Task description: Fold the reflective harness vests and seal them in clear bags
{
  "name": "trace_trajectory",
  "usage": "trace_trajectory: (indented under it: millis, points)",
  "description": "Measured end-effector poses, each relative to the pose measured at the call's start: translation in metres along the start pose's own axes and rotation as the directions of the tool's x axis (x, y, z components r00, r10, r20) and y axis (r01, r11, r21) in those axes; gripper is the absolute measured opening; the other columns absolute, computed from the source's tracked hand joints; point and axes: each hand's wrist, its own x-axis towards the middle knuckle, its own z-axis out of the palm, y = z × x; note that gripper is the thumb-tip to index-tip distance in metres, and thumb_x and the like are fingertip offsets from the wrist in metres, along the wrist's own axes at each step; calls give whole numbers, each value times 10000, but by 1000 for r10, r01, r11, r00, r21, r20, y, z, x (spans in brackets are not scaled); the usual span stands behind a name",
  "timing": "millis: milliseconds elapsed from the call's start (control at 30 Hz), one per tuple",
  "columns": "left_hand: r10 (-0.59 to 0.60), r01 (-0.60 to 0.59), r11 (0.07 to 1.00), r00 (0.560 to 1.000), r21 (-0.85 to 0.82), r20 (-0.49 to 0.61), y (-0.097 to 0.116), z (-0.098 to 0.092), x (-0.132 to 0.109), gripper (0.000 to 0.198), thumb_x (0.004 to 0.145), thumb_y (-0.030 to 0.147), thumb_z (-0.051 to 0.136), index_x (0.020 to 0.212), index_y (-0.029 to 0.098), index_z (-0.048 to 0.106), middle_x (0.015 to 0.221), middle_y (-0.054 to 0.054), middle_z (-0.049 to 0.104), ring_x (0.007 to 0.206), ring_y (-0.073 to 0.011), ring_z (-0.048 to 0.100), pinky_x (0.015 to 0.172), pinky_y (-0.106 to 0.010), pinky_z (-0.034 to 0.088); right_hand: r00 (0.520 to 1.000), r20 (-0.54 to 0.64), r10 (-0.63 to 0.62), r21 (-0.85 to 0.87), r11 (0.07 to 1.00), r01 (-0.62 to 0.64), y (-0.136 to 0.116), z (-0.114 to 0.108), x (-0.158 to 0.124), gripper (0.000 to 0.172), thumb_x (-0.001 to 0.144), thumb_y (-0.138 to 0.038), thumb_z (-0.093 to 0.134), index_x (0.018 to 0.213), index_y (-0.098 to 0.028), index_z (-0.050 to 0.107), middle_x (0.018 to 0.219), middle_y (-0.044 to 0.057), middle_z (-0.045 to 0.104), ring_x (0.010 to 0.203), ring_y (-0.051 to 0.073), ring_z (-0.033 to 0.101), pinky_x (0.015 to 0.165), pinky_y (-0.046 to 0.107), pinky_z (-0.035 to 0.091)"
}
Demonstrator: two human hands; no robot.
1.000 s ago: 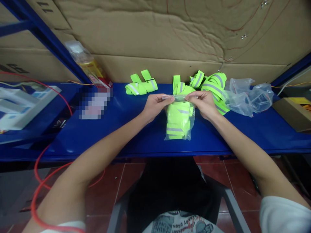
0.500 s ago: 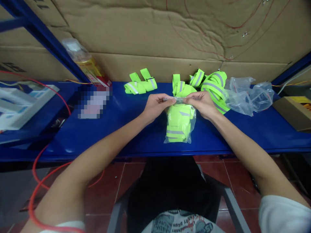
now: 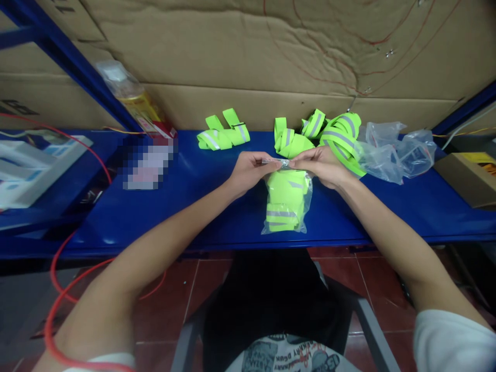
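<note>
Pinching the top edge of a clear plastic bag (image 3: 287, 206), both hands meet at the middle of the blue shelf (image 3: 217, 206). The left hand (image 3: 250, 169) grips the bag's mouth between thumb and fingertips from the left, and the right hand (image 3: 321, 165) does the same from the right, so that the fingertips of the two hands nearly touch over the strip of plastic between them. The other fingers of each hand are curled in. The bag hangs down from this grip with its bottom resting on the shelf near the front edge, and it is filled with folded neon-yellow bands (image 3: 284, 199) that carry grey reflective stripes.

Behind the hands, toward the cardboard wall (image 3: 248, 62), more loose bands of the same kind lie on the shelf: one small bundle (image 3: 223, 135) to the left and a larger heap (image 3: 329, 135) just behind the right hand. Beside that heap, further right, lies a crumpled pile of empty clear bags (image 3: 399, 150). A cardboard box (image 3: 467, 178) sits at the far right end of the shelf. On the left, a bottle wrapped in plastic (image 3: 132, 98) leans against the blue frame post (image 3: 73, 62), and a white box (image 3: 34, 165) sits at the far left. A red cable (image 3: 58, 279) loops down below the shelf on the left.
</note>
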Motion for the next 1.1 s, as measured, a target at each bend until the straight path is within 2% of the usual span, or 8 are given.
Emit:
trace_trajectory:
  millis: [100,200,333,433,667,833,967,1100]
  points:
    - [-37,36,999,999,36,38,0,0,-2,285,704,412,977,776,170,845,769,-43,789,667,-109,639,616,-231,487,993,63,103,-93,991,-97,-1,-6,0,416,608,-540,1044,813,-211,890,781,67,819,633,148,653,459,253,475]
    - [-78,74,996,995,58,65,-3,0,-2,316,685,420,994,804,158,861,790,-55,803,692,-116,663,611,-221,500,977,153,146,-146,981,-124,0,-10,0,413,627,-558,1026,861,-240,907,836,54,839,657,134,658,455,226,456]
    - [-186,184,982,980,31,67,-4,-2,0,387,701,480,989,901,165,886,868,-79,825,713,-126,695,599,-224,541,982,179,53,-61,997,-43,5,-9,2,357,611,-519,1041,805,-256,898,864,66,853,782,183,755,682,297,612]
    - [-217,218,976,975,-12,45,-4,-3,2,391,692,478,997,877,156,874,895,-100,828,725,-135,721,610,-239,584,987,163,-1,-14,1000,4,9,-8,5,334,616,-484,1041,792,-244,890,893,79,860,840,202,785,813,342,637]
    - [-117,116,993,992,12,47,-2,-2,1,409,645,483,1018,767,140,833,801,-84,818,667,-127,717,631,-248,613,981,165,105,-107,990,-88,6,-12,5,324,641,-462,1033,822,-228,901,864,90,853,793,226,767,673,339,621]
    - [-167,167,986,981,13,98,-1,-3,1,378,681,463,1009,807,148,844,862,-90,829,709,-139,740,593,-225,611,967,253,40,-74,997,-22,5,-12,5,299,689,-480,1004,861,-257,903,927,65,868,872,218,796,821,348,661]
    - [-249,230,965,954,128,167,-2,-7,3,362,717,422,1000,895,138,864,767,-73,786,670,-130,711,544,-208,596,956,295,-17,-112,992,52,8,-7,4,394,631,-528,1017,844,-221,890,870,57,862,793,199,781,764,321,651]
    - [-230,200,966,953,163,197,-3,-11,4,355,737,418,986,895,127,860,762,-70,777,650,-122,695,535,-206,598,960,276,-47,-119,989,83,8,-3,3,427,626,-552,1011,851,-208,895,867,65,863,759,200,770,722,316,639]
